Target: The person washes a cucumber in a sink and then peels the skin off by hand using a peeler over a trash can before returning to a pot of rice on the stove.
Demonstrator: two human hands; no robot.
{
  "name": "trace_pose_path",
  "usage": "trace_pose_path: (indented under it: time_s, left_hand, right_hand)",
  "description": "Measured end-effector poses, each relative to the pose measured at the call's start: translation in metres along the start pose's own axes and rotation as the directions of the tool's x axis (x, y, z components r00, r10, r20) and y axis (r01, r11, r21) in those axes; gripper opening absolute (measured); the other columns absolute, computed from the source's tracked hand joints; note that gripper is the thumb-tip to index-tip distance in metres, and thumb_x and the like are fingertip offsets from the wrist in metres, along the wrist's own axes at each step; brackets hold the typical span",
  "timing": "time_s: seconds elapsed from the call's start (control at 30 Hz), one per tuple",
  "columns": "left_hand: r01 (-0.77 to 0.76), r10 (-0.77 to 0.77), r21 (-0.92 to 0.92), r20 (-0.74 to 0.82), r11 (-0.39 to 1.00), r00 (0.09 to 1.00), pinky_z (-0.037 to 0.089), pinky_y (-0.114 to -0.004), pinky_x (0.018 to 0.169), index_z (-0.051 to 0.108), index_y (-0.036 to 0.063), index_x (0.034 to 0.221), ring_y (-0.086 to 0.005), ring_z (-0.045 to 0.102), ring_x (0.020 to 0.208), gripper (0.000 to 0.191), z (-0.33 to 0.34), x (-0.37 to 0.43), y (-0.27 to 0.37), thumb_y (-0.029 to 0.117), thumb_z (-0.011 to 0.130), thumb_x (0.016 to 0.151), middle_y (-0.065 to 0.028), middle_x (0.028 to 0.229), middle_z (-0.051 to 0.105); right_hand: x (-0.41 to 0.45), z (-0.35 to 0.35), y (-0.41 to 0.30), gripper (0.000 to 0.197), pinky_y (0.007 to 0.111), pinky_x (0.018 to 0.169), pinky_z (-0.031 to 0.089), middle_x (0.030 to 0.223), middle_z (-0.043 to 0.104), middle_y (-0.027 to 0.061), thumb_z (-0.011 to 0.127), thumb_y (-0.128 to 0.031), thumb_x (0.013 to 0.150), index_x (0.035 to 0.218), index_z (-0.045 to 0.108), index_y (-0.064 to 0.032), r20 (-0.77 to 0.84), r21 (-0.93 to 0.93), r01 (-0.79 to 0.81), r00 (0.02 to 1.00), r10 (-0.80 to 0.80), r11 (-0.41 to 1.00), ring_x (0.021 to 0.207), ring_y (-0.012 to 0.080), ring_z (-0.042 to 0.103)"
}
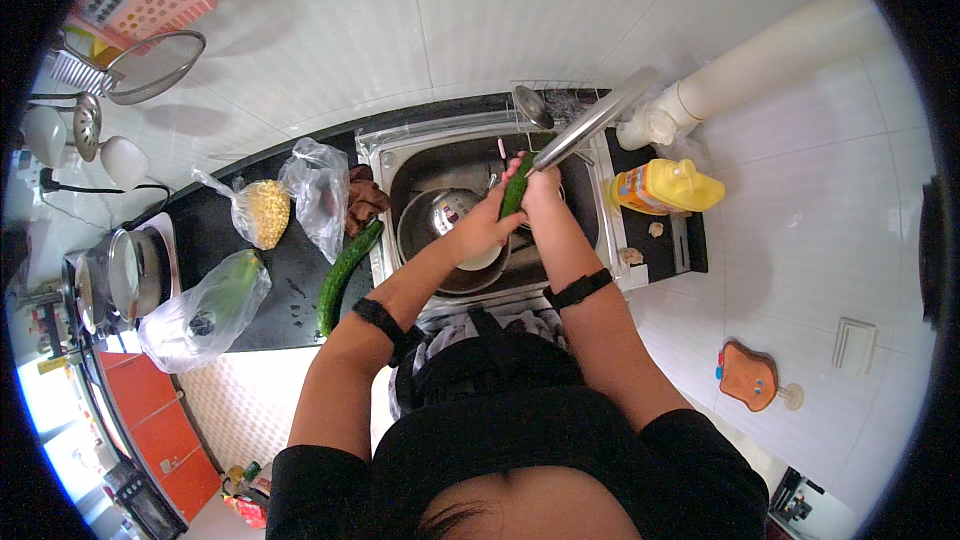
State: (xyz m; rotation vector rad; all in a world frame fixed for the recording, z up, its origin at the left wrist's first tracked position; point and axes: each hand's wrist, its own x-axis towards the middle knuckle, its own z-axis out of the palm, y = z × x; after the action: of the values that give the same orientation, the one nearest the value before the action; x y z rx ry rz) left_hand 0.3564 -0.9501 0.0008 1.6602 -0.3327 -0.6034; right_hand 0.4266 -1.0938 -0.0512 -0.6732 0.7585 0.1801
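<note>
Over the sink (pixel 609 217) I hold a green cucumber (pixel 514 193) at a slant under the end of the metal faucet (pixel 581 127). My left hand (pixel 481 223) wraps its lower part, with the thumb across it. My right hand (pixel 541 191) closes round the upper part from the right side, its fingers partly hidden by the faucet. Below my hands, a metal pot or basin (pixel 411 229) sits in the sink with a shiny metal bowl or lid (pixel 450 206) and something white in it. A second cucumber (pixel 346 270) lies on the counter by the sink's left rim.
Left on the black counter (pixel 292 300) are a bag of corn kernels (pixel 264 214), a clear plastic bag (pixel 319 195), a brown cloth or bag (pixel 366 201) and a bagged green vegetable (pixel 214 315). A yellow jug (pixel 667 186) stands right of the sink; a wire rack (pixel 559 86) is behind it.
</note>
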Motion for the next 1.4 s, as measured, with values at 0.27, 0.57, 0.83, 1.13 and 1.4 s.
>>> trace_pose_path:
  time_s: [0.27, 0.57, 0.83, 1.13, 1.4]
  left_hand:
    - [0.050, 0.077, 0.373, -0.318, 0.927, 0.945, 0.039, -0.031, 0.045, 0.061, 0.0008, 0.106, -0.0131, 0.056, 0.050, 0.039, -0.003, 0.000, -0.063, 0.039, 0.056, 0.101, -0.0052, 0.061, 0.055]
    - [0.243, -0.375, -0.556, -0.136, 0.795, 0.917, 0.058, -0.029, 0.067, 0.057, -0.0067, 0.122, -0.0227, 0.072, 0.079, 0.041, -0.029, 0.007, -0.076, 0.030, 0.053, 0.103, -0.0158, 0.082, 0.070]
    - [0.063, -0.159, -0.599, -0.108, 0.798, 0.981, 0.053, -0.031, 0.088, 0.059, 0.0052, 0.126, -0.0184, 0.068, 0.097, 0.032, -0.016, 0.040, -0.040, 0.026, 0.051, 0.103, -0.0079, 0.110, 0.069]
    - [0.277, -0.277, 0.120, -0.019, 0.953, 0.961, 0.045, -0.030, 0.043, 0.053, -0.0046, 0.117, -0.0148, 0.058, 0.050, 0.061, -0.044, 0.004, 0.000, 0.044, 0.073, 0.087, -0.0097, 0.070, 0.062]
    - [0.354, -0.331, 0.348, -0.126, 0.868, 0.935, 0.052, -0.040, 0.059, 0.053, -0.0048, 0.110, -0.0281, 0.066, 0.061, 0.057, -0.064, -0.043, 0.015, 0.047, 0.067, 0.090, -0.0189, 0.075, 0.064]
  right_hand:
    - [-0.011, 0.011, -0.023, 0.046, 0.042, 0.074, 0.051, 0.080, 0.059, 0.0073, 0.032, -0.043, 0.102, 0.091, 0.058, -0.0071, -0.208, 0.370, 0.074, 0.978, 0.005, 0.926, 0.069, 0.0253, 0.055]
    - [-0.009, -0.029, -0.053, 0.024, 0.037, 0.073, 0.049, 0.069, 0.051, 0.0012, 0.041, -0.027, 0.095, 0.082, 0.052, -0.0112, -0.173, 0.570, 0.192, 0.979, -0.111, 0.799, 0.063, 0.0188, 0.047]
    - [-0.008, -0.030, -0.057, 0.021, 0.040, 0.076, 0.050, 0.074, 0.055, 0.0051, 0.041, -0.025, 0.096, 0.086, 0.051, -0.0098, -0.116, 0.599, 0.165, 0.986, -0.118, 0.784, 0.067, 0.0217, 0.053]
    - [-0.022, -0.004, 0.035, 0.023, 0.039, 0.082, 0.056, 0.094, 0.064, 0.0139, 0.039, -0.018, 0.103, 0.102, 0.055, -0.0015, 0.087, 0.119, 0.048, 0.995, -0.059, 0.992, 0.088, 0.0291, 0.066]
    - [0.016, -0.031, -0.005, 0.018, 0.039, 0.084, 0.056, 0.099, 0.067, 0.0123, 0.044, -0.012, 0.100, 0.107, 0.058, -0.0023, 0.091, 0.051, 0.004, 0.996, -0.008, 0.999, 0.092, 0.0280, 0.068]
